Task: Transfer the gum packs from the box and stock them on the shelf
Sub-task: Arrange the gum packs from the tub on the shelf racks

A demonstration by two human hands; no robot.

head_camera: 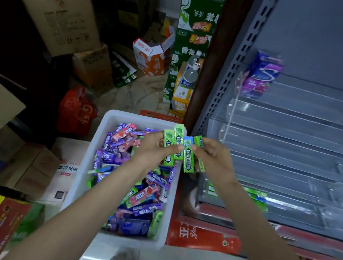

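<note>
1. The green packs [180, 148] sit fanned between both hands, above the far right corner of the box [106, 132] and just left of the shelf [301, 139]. I count four green ones, with a blue pack [187, 142] tucked among them (so five in the bunch, as far as shows).
2. The left hand [153, 147] curls its fingers and thumb round the left side of the fan; the right hand [212, 156] pinches the right side.
3. The step in hand looks like squaring up the bunch before shelving it.
4. The next move likely calls for aligning the packs, then carrying them right into a clear divider lane.
5. On the shelf: one purple pack [261, 77] up high, and a few green packs lying low (blurred, uncountable).
6. The box holds many mixed packs, too jumbled to count.
</note>
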